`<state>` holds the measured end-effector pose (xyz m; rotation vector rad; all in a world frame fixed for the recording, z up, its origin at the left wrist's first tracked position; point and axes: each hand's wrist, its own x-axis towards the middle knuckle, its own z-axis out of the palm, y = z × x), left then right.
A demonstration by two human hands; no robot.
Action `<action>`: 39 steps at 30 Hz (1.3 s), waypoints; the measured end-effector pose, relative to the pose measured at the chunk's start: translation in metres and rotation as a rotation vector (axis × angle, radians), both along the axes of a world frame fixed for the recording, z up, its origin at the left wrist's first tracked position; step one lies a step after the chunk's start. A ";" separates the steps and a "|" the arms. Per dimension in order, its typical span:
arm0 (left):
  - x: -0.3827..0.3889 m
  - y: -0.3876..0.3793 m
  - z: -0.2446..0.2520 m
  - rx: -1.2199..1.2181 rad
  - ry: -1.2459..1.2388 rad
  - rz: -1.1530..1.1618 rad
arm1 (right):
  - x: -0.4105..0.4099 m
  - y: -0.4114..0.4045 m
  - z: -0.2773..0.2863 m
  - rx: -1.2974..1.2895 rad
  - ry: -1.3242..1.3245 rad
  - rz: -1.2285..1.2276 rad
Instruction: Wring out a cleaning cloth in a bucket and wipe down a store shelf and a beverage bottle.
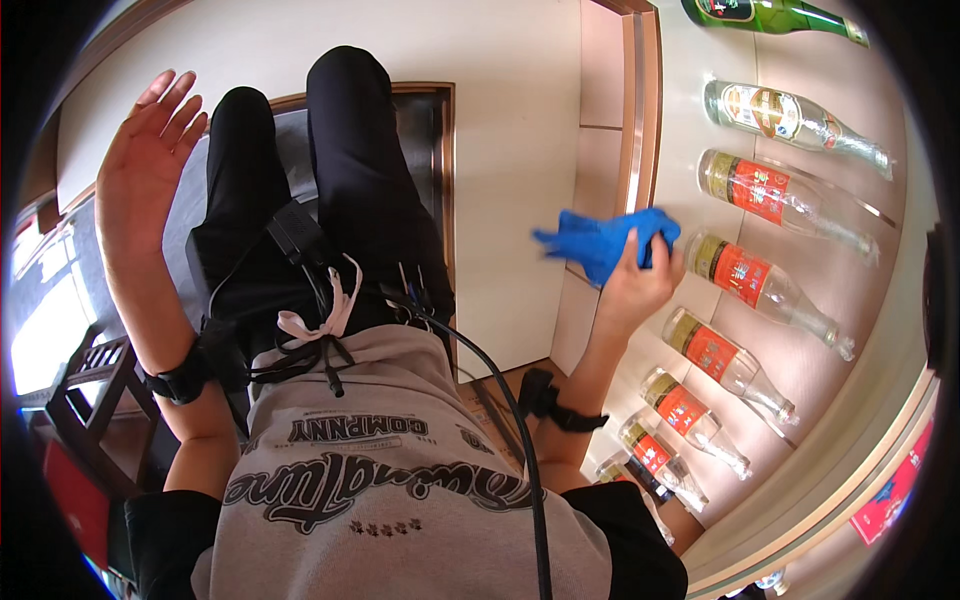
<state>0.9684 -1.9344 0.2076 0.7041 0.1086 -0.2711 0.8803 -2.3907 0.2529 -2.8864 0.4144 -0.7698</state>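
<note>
My right hand (641, 281) grips a crumpled blue cloth (619, 238), whose loose end is blurred and points left. The cloth is close to a row of clear glass bottles with red and gold labels, the nearest being one bottle (739, 270) just right of my fingers. My left hand (146, 169) is raised at the upper left, palm showing and fingers spread, with nothing in it. Above the row are a clear bottle with a white and gold label (776, 112) and a green glass bottle (772, 15).
A wood-trimmed frame edge (639, 112) runs beside the pale panel under the bottles. A black cable (525, 420) crosses my shirt, and a small black box (296, 232) hangs at my lap. A dark wooden chair (90, 405) stands at the lower left.
</note>
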 end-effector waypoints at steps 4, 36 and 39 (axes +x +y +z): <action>-0.004 -0.006 0.000 0.018 0.001 0.014 | 0.055 -0.002 -0.001 -0.010 0.022 0.002; 0.231 -0.089 0.029 1.918 -0.633 0.326 | 0.217 0.007 -0.010 -0.070 -0.013 0.001; 0.230 -0.089 0.026 1.964 -0.693 0.343 | 0.224 0.007 -0.010 -0.097 -0.040 0.035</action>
